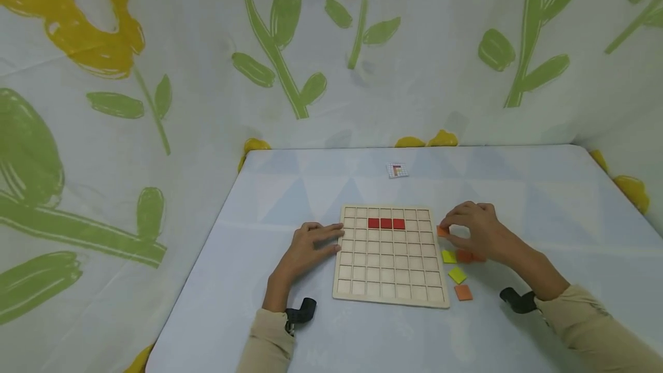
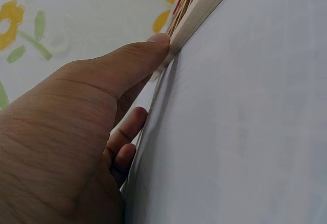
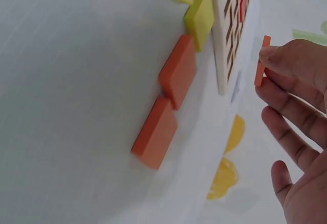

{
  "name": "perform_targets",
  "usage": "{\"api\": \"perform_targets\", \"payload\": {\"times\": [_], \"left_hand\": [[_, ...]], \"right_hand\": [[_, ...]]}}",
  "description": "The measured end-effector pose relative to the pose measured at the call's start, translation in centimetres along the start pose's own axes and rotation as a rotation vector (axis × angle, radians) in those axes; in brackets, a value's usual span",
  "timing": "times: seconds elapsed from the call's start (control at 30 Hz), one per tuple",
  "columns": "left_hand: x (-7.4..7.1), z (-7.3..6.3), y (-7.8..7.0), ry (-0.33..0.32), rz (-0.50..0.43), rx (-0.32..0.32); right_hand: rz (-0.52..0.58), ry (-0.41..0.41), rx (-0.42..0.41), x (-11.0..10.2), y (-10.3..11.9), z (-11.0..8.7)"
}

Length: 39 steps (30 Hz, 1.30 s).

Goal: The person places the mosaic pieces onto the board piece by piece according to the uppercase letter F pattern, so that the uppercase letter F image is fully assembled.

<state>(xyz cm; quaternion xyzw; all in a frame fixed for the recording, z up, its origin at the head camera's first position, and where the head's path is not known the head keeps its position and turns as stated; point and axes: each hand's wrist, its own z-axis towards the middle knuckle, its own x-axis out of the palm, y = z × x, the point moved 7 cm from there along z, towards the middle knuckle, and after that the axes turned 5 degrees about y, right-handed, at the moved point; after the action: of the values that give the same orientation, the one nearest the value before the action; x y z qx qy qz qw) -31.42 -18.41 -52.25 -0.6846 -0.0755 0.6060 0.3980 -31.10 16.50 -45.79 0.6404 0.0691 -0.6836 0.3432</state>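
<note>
A wooden grid board point(image 1: 380, 259) lies flat on the table, with three red square tiles point(image 1: 385, 223) side by side in its second row from the far edge. My left hand point(image 1: 305, 249) rests at the board's left side, fingers fairly straight and fingertips right at its edge; in the left wrist view the thumb point(image 2: 138, 58) touches the rim. Just off the board's right edge, my right hand point(image 1: 479, 232) pinches an orange square tile point(image 3: 262, 60) between thumb and fingers. Below it lie loose yellow tiles point(image 1: 457, 275) and orange tiles point(image 1: 463, 292).
A small card with a coloured grid pattern point(image 1: 397, 170) lies near the table's far edge. Two more orange-red tiles point(image 3: 179, 73) sit close together beside the board, under the right hand in the head view. A flower-printed curtain point(image 1: 414, 73) hangs behind the table point(image 1: 311, 183).
</note>
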Motion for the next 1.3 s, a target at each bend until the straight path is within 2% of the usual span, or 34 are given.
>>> {"api": "perform_targets", "payload": {"times": [0.37, 0.67, 1.13, 1.3], "left_hand": [[-0.4, -0.1, -0.2, -0.008, 0.017, -0.017], [-0.3, -0.2, -0.1, -0.013, -0.032, -0.025], [-0.2, 0.0, -0.1, -0.002, -0.011, -0.013], [-0.2, 0.1, -0.1, 0.002, -0.009, -0.005]], "right_hand": [[0.025, -0.055, -0.112, 0.2, 2.6, 2.0], [0.024, -0.04, -0.147, 1.3, 4.1, 3.5], [0.021, -0.041, -0.206, 1.9, 6.4, 5.8], [0.026, -0.018, -0.176, 2.4, 6.8, 6.4]]}}
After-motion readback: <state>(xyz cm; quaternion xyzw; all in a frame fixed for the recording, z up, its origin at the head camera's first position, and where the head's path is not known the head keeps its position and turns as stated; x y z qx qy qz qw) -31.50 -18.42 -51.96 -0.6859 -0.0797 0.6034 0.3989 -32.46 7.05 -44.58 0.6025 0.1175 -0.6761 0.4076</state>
